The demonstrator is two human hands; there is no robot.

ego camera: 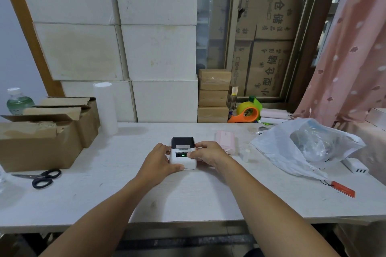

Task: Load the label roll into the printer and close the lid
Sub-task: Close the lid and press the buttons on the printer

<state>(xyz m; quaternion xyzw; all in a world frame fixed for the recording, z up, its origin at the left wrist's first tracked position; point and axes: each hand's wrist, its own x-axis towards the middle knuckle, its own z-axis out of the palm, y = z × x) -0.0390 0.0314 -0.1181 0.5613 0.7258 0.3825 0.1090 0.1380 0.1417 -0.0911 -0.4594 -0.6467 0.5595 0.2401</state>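
Note:
A small white label printer (183,159) with a black lid lies on the white table (188,198) straight ahead of me. Its lid is down and a green light glows on its front panel. My left hand (159,162) clasps the printer's left side, thumb along its near edge. My right hand (206,153) holds the right side, with a finger resting on the panel. The label roll is not visible.
Black scissors (41,177) and open cardboard boxes (41,131) lie at the left. A pink device (225,142) sits just right of the printer. Further right are a white plastic bag (302,148), a white charger (356,166) and a red tag (342,189). An orange tape dispenser (246,113) stands behind.

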